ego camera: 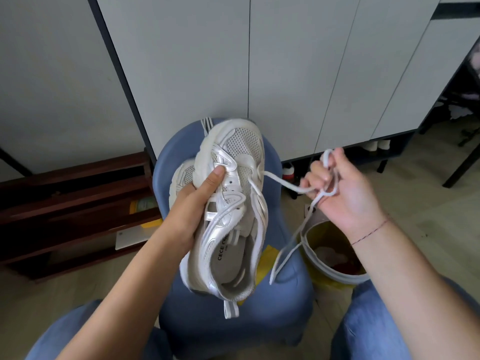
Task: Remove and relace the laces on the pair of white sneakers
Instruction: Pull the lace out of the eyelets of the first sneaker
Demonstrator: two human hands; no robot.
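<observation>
One view, the head camera, covers this moment.

1. Task items. I see one white sneaker [231, 216] raised above a blue stool [220, 333], toe pointing away and the opening towards the camera. The second sneaker [183, 175] lies on the stool behind it, mostly hidden.

2. Left hand [197, 203]. It grips the raised sneaker from the side, thumb pressed on the upper and fingers wrapped under the sole. I judge that this grip braces the shoe against the pull of the lace and keeps the eyelet rows facing me.

3. Right hand [342, 193]. Its fingers are curled round the white lace [283, 184], which is looped over them. One strand runs almost taut from the eyelets near the toe to this hand; the loose lengths hang from the hand beside the stool. The looping probably gathers the slack so it does not snag.

4. Progress. The upper eyelets appear empty, and the lace enters only near the toe. I cannot tell from this whether the last rows are being unthreaded or the first rows have just been threaded.

5. Surroundings. A bin with a white rim [335, 272] stands on the floor under the right wrist. A dark wooden rack [78, 203] sits to the left, and pale cabinet doors [285, 74] stand behind the stool.
</observation>
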